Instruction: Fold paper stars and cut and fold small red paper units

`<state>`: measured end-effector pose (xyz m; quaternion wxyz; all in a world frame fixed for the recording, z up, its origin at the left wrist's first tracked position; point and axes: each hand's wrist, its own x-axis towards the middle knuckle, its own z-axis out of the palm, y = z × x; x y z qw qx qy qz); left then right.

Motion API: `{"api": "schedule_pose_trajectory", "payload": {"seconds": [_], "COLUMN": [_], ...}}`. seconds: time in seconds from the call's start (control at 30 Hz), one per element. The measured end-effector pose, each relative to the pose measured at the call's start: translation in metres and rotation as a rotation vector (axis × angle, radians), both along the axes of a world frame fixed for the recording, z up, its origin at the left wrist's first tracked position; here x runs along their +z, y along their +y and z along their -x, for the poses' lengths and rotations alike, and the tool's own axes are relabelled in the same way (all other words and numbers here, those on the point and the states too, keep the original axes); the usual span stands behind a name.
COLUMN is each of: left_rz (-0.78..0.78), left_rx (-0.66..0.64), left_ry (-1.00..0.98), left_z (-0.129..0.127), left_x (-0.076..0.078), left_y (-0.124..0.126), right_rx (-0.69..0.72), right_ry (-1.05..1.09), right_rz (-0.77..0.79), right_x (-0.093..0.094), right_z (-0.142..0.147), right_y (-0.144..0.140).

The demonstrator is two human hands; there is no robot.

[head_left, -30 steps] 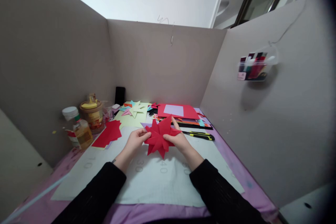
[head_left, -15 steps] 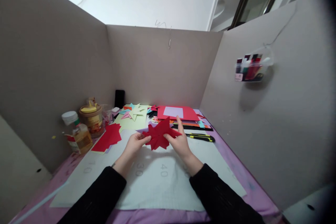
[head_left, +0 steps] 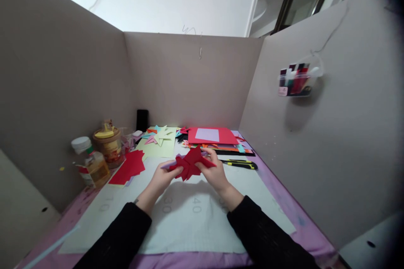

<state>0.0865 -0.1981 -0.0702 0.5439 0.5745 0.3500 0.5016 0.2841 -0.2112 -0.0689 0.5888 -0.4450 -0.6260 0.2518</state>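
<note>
A red folded paper star (head_left: 190, 162) hangs above the white cutting mat (head_left: 189, 218), tilted nearly flat so I see it edge-on. My left hand (head_left: 162, 178) grips its left points from below. My right hand (head_left: 216, 172) pinches its right side, thumb on top. Both sleeves are black. A bit of purple paper shows under the star's left edge.
A stack of red paper squares (head_left: 129, 167) lies left of my hands, beside a glue bottle (head_left: 91, 164) and a jar (head_left: 107, 145). Coloured paper sheets and stars (head_left: 212, 136) fill the back; a yellow-black utility knife (head_left: 241, 164) lies right. Grey cardboard walls (head_left: 315, 134) enclose three sides.
The red star has tipped from facing me to nearly flat, and both hands have shifted slightly with it while keeping their hold.
</note>
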Motion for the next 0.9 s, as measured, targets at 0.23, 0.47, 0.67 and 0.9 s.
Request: {"api": "schedule_pose_trajectory", "payload": {"seconds": [0.23, 0.47, 0.67, 0.9], "left_rz": [-0.102, -0.309, -0.666, -1.088], "left_rx": [0.055, 0.080, 0.008, -0.116], "left_ry": [0.058, 0.217, 0.266, 0.442], "left_z": [-0.002, -0.001, 0.002, 0.004], "left_x": [-0.007, -0.006, -0.010, -0.005], "left_y": [-0.003, -0.008, -0.004, -0.006], "right_rx": [0.039, 0.056, 0.103, 0.157], "right_ry": [0.149, 0.199, 0.238, 0.273], "right_rz": [0.089, 0.128, 0.190, 0.203], "right_x": [0.008, 0.008, 0.000, 0.002], "right_z": [0.004, 0.001, -0.001, -0.002], "right_y": [0.000, 0.006, 0.013, 0.015]}}
